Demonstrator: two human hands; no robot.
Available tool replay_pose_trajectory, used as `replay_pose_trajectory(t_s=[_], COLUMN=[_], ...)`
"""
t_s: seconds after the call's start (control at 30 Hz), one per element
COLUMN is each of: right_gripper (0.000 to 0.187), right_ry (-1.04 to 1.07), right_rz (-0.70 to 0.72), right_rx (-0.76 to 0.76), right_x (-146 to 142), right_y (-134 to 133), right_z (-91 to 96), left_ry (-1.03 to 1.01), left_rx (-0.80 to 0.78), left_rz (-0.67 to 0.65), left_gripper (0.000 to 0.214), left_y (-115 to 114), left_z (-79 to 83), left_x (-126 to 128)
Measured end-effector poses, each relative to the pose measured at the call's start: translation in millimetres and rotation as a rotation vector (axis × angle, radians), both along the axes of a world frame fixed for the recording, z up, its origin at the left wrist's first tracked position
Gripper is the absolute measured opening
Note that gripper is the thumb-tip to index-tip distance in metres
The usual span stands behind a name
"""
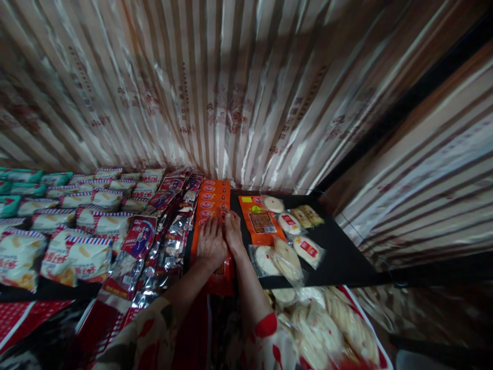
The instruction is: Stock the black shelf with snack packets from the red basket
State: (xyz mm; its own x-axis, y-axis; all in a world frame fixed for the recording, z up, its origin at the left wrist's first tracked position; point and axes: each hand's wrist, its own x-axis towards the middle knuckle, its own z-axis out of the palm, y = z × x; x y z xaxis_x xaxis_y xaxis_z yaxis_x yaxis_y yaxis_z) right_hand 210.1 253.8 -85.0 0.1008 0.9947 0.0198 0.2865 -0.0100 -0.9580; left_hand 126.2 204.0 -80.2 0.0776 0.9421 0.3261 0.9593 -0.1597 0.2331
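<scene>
A column of overlapping orange snack packets lies on the black shelf, with my two hands on its near part. My left hand rests flat on top, fingers stretched out over the packets. Along their right edge lies my right hand, seen side-on, fingers extended against the packets. To the right is one separate orange packet with a picture of brown strips. Left of the column, dark red and silver packets overlap in rows.
White snack bags with striped tops fill the left, with green bags behind. Round pale cakes in clear wrap lie at right; more fill a red-and-white box below. A striped curtain hangs behind. A black pole slants at right.
</scene>
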Motion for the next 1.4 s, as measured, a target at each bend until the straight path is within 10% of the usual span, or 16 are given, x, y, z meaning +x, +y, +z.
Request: replay_pose_trajectory(t_s=[1.4], right_gripper=[0.069], right_ry=[-0.020], right_rz=[-0.217], right_rx=[0.101], right_x=[12.0], right_y=[-4.9], right_z=[16.3], left_ry=[0.004], left_rx=[-0.045], left_rz=[-0.017], left_gripper=[0.045], left_y=[-1.2], left_z=[9.0], left_x=[-1.3])
